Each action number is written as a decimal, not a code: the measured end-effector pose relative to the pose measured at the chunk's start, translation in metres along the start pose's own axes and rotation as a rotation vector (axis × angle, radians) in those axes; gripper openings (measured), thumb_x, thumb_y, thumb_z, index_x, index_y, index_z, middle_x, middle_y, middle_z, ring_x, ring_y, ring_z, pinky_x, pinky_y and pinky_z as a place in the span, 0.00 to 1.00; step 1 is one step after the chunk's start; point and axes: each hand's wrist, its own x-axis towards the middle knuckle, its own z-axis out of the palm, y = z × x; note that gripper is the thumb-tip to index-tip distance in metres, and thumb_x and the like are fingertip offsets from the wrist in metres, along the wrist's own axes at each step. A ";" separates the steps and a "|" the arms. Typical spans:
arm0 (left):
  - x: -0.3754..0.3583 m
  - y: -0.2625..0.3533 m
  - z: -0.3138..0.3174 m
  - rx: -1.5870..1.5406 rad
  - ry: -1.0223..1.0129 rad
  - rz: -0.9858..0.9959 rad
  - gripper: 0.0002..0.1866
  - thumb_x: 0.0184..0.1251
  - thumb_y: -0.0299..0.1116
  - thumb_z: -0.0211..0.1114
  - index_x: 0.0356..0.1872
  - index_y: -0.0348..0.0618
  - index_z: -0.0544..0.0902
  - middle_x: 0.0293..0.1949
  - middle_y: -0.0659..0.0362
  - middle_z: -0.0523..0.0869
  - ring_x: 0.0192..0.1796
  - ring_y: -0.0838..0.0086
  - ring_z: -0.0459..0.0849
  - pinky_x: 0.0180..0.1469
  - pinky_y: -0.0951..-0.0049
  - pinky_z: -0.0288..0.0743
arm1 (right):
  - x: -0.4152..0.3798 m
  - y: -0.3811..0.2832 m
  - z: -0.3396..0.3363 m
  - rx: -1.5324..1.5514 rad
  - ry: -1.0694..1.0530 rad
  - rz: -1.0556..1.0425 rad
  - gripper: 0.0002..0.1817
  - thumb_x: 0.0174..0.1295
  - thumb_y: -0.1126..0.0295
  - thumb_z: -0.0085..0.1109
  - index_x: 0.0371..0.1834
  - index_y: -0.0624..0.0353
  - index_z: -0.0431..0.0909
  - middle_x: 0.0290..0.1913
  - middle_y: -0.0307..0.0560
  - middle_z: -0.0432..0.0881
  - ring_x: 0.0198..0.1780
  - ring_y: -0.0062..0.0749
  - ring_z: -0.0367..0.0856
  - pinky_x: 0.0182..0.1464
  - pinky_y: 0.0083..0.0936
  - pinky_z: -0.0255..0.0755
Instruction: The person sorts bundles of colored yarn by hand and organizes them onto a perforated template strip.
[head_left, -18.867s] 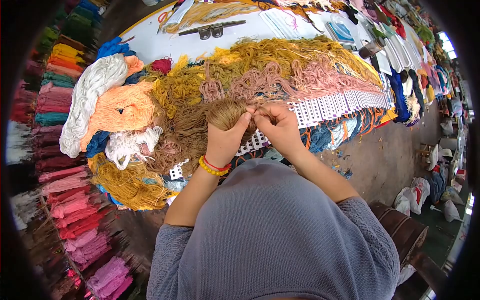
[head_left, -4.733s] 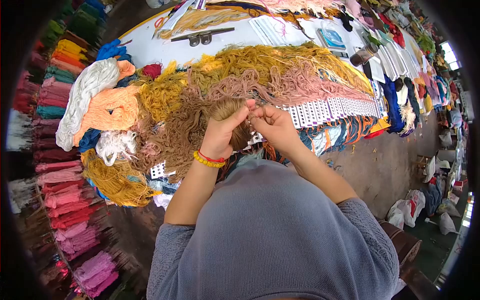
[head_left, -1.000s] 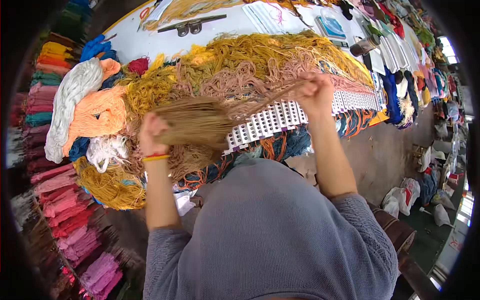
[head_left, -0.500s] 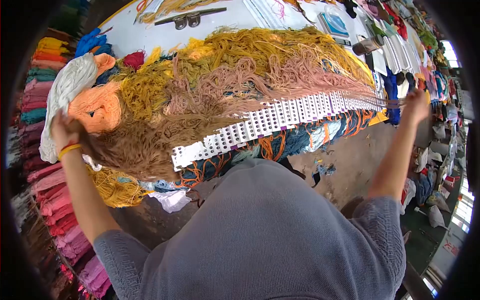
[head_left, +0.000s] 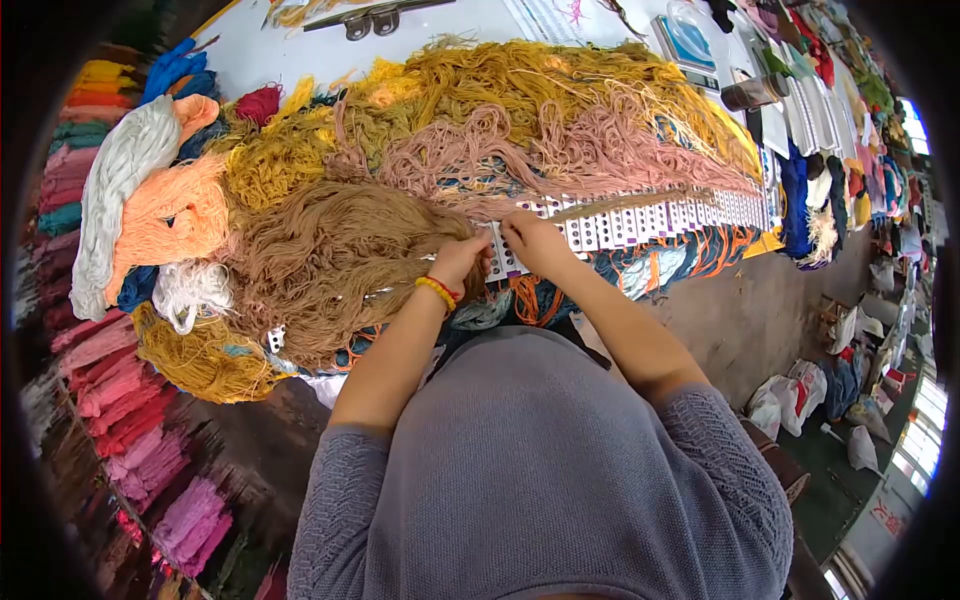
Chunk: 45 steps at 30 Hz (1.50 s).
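Both hands meet at the card strip (head_left: 640,222), which runs rightward along the table edge. The left hand (head_left: 462,262) pinches brown yarn (head_left: 330,260). The right hand (head_left: 535,240) has its fingers pressed together on the strip.

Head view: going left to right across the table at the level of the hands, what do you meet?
White yarn skein → orange yarn → brown yarn pile → left hand → right hand → white perforated strip → dark blue yarn.

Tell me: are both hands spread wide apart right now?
No: the left hand and right hand sit close together at the white perforated strip.
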 end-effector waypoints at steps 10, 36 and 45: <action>0.025 -0.005 0.017 0.200 0.170 0.197 0.05 0.53 0.27 0.59 0.23 0.37 0.77 0.20 0.59 0.78 0.20 0.76 0.76 0.20 0.78 0.66 | 0.002 -0.007 -0.001 -0.459 -0.176 0.056 0.09 0.56 0.68 0.46 0.38 0.60 0.64 0.26 0.55 0.78 0.27 0.51 0.78 0.27 0.40 0.71; 0.025 0.005 -0.032 0.578 0.084 0.324 0.10 0.49 0.29 0.62 0.28 0.30 0.78 0.18 0.58 0.79 0.19 0.78 0.76 0.23 0.76 0.70 | 0.000 0.008 -0.010 -0.096 -0.216 0.391 0.18 0.52 0.61 0.56 0.42 0.59 0.67 0.31 0.55 0.79 0.33 0.46 0.78 0.36 0.35 0.70; 0.026 0.003 -0.018 0.612 0.198 0.357 0.14 0.47 0.32 0.68 0.31 0.31 0.79 0.24 0.59 0.80 0.24 0.79 0.76 0.27 0.79 0.69 | -0.006 0.015 -0.004 -0.070 -0.105 0.274 0.17 0.51 0.62 0.57 0.41 0.57 0.68 0.27 0.52 0.78 0.30 0.45 0.78 0.33 0.36 0.70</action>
